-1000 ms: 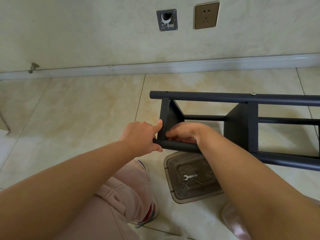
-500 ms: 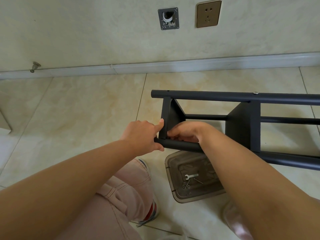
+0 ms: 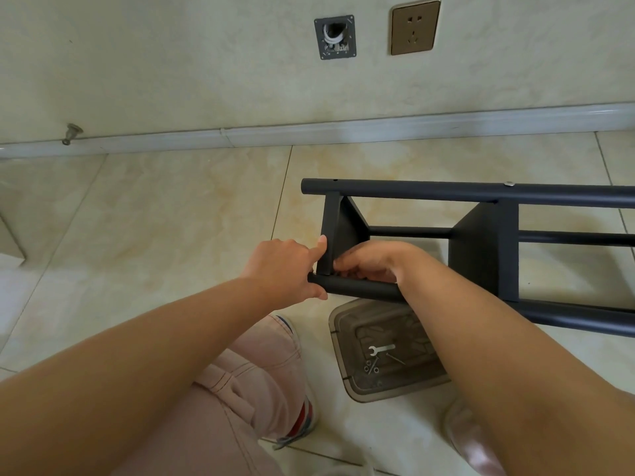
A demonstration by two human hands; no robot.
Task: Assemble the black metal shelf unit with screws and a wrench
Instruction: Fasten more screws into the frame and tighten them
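Note:
The black metal shelf unit [image 3: 481, 194] lies on its side on the tiled floor, its tubes running to the right. My left hand [image 3: 285, 269] grips the near tube's left end, with the index finger up against the end shelf panel [image 3: 335, 228]. My right hand [image 3: 371, 261] has curled fingers at the joint of that panel and the near tube; what they pinch is hidden. A small silver wrench [image 3: 381, 349] and several nuts or washers [image 3: 371, 367] lie in a brown plastic tray [image 3: 343, 376] below the tube.
The wall with a skirting board [image 3: 309, 134] runs behind the shelf. On the wall sit a socket [image 3: 415, 27] and an open wall box [image 3: 335, 37]. A door stop [image 3: 70, 134] sticks out at the left. My knee and shoe [image 3: 299, 427] are beside the tray.
Both hands stay at the same joint of panel and tube. Only the view has shifted slightly; nothing was let go or picked up.

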